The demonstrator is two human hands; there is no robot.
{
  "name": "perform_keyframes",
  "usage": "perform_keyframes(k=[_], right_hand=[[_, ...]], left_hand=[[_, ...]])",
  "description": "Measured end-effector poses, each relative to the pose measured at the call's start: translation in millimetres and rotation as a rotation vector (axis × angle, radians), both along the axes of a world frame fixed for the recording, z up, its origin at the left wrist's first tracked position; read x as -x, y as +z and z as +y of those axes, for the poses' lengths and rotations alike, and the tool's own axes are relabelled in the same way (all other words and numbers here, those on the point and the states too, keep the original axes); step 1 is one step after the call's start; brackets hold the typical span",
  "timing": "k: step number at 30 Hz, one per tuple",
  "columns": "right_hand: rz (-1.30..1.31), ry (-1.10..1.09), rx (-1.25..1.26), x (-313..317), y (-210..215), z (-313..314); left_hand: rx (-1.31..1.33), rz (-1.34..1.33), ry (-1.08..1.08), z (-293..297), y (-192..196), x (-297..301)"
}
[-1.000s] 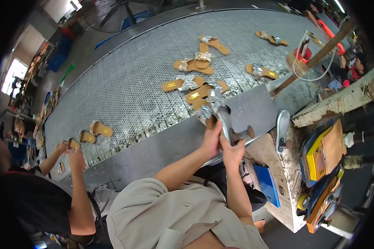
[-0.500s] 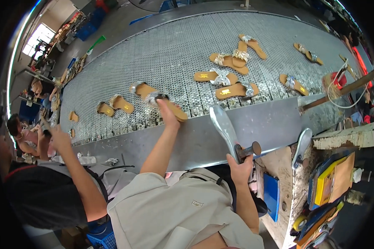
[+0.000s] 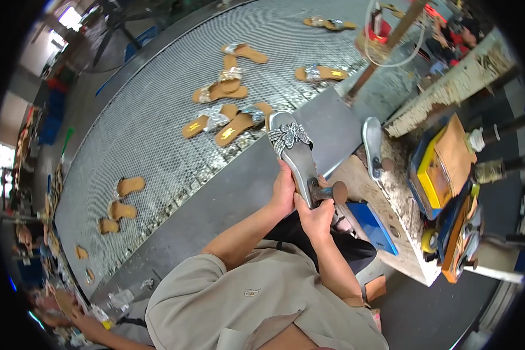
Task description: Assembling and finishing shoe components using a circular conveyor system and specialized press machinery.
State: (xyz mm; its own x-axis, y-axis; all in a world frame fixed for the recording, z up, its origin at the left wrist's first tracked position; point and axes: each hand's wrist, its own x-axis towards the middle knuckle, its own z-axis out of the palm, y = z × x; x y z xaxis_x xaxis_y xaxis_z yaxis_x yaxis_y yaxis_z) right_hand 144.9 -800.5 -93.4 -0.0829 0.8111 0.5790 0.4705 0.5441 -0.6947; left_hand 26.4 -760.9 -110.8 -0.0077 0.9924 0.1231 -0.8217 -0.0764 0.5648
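Note:
A silver sandal (image 3: 290, 144) with a glittery flower strap is held up in front of me, toe pointing away, over the grey edge of the belt. My left hand (image 3: 283, 190) grips its left side near the heel. My right hand (image 3: 317, 219) is closed around the heel end from below, next to a dark round knob (image 3: 337, 191) that sticks out there. Both forearms come up from my beige shirt.
A wide metal mesh belt (image 3: 157, 116) carries several tan sandals (image 3: 219, 92). A grey sole-shaped form (image 3: 372, 144) lies on the worn workbench (image 3: 402, 227) at right, beside a yellow and blue box (image 3: 433, 169) and a blue tray (image 3: 372, 228). Another person's arm (image 3: 108, 335) shows at lower left.
My left hand has come back from reaching out over the belt and now joins my right hand on the silver sandal. The view has swung to the right.

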Motion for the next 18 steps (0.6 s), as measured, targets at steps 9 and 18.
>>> perform_keyframes(k=[9, 18], right_hand=[[0.377, -0.159, 0.061, -35, 31, 18], [0.284, -0.869, -0.038, -178, 68, 63]], left_hand=[[-0.076, 0.273, -0.096, 43, 10, -55], [0.175, 1.986, 1.181, 161, -20, 222]])
